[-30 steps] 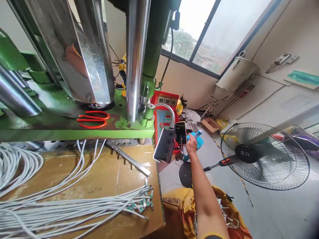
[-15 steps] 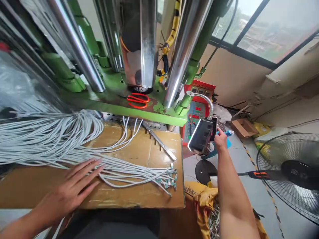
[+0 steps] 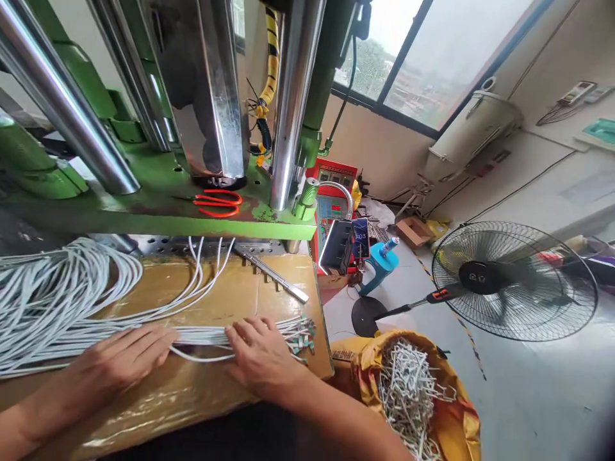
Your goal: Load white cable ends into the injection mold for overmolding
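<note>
A bundle of thin white cables (image 3: 202, 335) runs along the cardboard-covered table. My left hand (image 3: 132, 355) is closed over the bundle, its fingers curled down on the far side. Farther right, my right hand (image 3: 259, 352) grips the same bundle close to its end, fingertips partly hidden. Beyond that hand, small connectors (image 3: 303, 333) with teal and metal parts show at the cable tips. A large looped heap of white cable (image 3: 96, 272) lies to the left. Several cables lead from it under the green press plate (image 3: 269, 227).
Red-handled scissors (image 3: 218, 203) rest on the press plate. A metal bar (image 3: 276, 275) lies on the cardboard (image 3: 230, 304). Right of the table are a lamp (image 3: 336, 246), a phone (image 3: 360, 238), a yellow sack of white scraps (image 3: 408, 390) and a standing fan (image 3: 485, 278).
My right hand has come from the phone beside the lamp back to the cable bundle and closed on it. My left hand has gone from lying flat to curled around the cables. The view has turned right.
</note>
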A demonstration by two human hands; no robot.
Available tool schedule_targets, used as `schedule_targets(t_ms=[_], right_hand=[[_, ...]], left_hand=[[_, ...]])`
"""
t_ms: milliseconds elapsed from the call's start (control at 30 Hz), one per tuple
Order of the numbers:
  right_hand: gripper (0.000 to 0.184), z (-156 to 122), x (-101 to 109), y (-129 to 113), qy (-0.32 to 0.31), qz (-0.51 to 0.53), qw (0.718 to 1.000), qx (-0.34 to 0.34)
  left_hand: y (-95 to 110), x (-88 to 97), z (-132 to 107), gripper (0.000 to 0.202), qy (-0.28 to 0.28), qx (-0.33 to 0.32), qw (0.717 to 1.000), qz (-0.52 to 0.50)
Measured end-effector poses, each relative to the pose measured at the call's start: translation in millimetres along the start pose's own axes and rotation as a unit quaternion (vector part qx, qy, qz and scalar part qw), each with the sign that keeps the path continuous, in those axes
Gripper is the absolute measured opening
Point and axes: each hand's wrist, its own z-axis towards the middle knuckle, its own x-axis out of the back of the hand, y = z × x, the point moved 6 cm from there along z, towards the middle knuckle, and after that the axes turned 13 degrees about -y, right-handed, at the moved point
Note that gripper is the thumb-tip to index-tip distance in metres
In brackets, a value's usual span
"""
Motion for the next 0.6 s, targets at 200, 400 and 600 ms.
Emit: schedule_targets(t_ms=[200,400,600], right_hand=[[0.013,17,3,14,-0.061,-0.046,0.996,-0.042],[0.015,-4,32,69,-0.082,-0.006,0.993,-0.083],[0.052,2,42,68,-0.032,0.111,0.987,-0.11]], left_hand=[[-8,30.5,19,0.024,-0.033,0.049,0.979,-0.194],[-11,29.3,40,0.037,-0.22,0.207,0.815,-0.495],[-21,34.9,45,0.035,-0.194,0.183,0.772,-0.576]])
